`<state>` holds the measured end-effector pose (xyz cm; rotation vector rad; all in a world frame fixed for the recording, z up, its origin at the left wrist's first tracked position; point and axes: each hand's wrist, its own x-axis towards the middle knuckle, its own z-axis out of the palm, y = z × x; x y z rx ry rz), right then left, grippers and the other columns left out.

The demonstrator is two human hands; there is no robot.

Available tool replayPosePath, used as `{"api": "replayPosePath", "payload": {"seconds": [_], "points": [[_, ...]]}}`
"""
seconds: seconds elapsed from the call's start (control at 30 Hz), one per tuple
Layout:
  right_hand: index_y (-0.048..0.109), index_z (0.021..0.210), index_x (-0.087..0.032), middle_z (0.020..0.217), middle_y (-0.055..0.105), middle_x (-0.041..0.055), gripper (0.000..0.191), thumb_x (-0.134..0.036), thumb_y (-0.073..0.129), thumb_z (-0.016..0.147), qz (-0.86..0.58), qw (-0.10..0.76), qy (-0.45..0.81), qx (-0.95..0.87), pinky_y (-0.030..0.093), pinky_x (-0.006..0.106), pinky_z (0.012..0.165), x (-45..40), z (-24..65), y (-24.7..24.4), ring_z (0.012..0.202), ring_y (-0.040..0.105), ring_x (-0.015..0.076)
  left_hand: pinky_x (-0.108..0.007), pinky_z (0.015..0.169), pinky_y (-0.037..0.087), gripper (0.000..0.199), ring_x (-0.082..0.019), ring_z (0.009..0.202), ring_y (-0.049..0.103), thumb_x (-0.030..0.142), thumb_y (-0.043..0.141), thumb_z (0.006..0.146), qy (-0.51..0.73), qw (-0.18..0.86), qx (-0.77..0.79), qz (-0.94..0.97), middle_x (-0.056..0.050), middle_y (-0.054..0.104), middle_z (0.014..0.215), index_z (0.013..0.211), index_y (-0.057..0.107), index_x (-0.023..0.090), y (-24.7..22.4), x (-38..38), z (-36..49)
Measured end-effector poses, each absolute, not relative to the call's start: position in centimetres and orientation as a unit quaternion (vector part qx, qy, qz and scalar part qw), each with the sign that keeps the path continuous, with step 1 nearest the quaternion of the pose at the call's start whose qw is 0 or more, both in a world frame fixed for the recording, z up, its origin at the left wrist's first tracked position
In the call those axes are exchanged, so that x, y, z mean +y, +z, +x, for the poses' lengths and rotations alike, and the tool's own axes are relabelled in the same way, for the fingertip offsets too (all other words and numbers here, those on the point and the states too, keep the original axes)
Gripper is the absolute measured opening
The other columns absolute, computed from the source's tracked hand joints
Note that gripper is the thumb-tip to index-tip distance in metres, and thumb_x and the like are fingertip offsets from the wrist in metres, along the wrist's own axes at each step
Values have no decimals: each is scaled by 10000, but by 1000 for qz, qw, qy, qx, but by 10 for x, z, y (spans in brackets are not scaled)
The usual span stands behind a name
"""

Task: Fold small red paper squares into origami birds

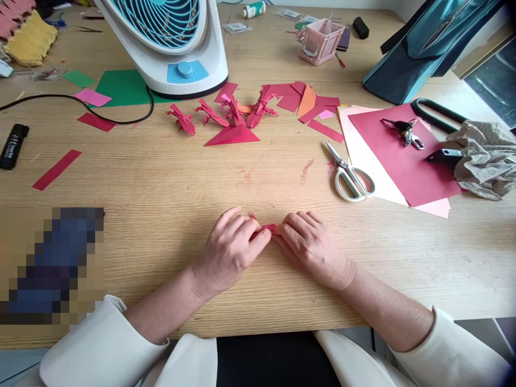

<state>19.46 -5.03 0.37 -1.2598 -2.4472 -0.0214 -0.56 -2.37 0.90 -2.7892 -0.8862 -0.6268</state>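
Near the front of the wooden table, a small folded red paper piece [269, 228] is pinched between my two hands. My left hand [234, 244] is closed on its left end, thumb on top, with a thin red point sticking up by the fingers. At the other end, the fingers of my right hand [310, 244] close on the same paper. Most of its shape is hidden by my fingers. Beyond my hands stand several folded red paper figures [234, 112], with a red folded triangle [234, 135] in front of them.
Open-bladed silver scissors [352, 177] lie right of my hands, beside red and white sheets [397, 156]. A white fan [181, 48] stands behind, its black cable [121, 121] crossing leftward. Red strips [56, 170], a black marker [14, 146] and a blurred-out patch [52, 263] are left.
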Motion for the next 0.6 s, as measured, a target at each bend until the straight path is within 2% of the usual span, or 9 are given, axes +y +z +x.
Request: {"api": "replayPosePath", "payload": {"seconds": [0.1,0.2,0.37,0.6], "points": [[625,807,-164,757,584,47,216,-184,496,978,-453,197,11,-869,351,328,665,-52,193,3,698,472,180,-387,893,527,161,-172,810,595,83,540,908,-212,58,-294,-930,-40,649,815,815,648,159,9,-25,-2],[619,837,-161,790,593,54,185,-184,499,976,-457,219,67,-860,387,321,679,-55,197,4,718,505,178,-325,800,539,191,-161,778,589,55,522,910,-214,38,-283,-934,-39,639,786,796,640,153,8,-25,-2],[607,901,-159,842,610,68,134,-164,494,973,-458,252,147,-840,433,315,698,-59,210,5,756,545,177,-356,886,523,183,-150,774,602,47,528,906,-226,29,-261,-938,-12,654,778,921,654,178,6,-25,-7],[631,870,-174,821,598,56,184,-191,488,984,-460,232,125,-848,416,305,698,-54,206,5,733,529,164,-353,863,519,168,-159,777,601,56,518,909,-226,17,-274,-935,-8,637,764,906,629,182,6,-26,-6]]}}
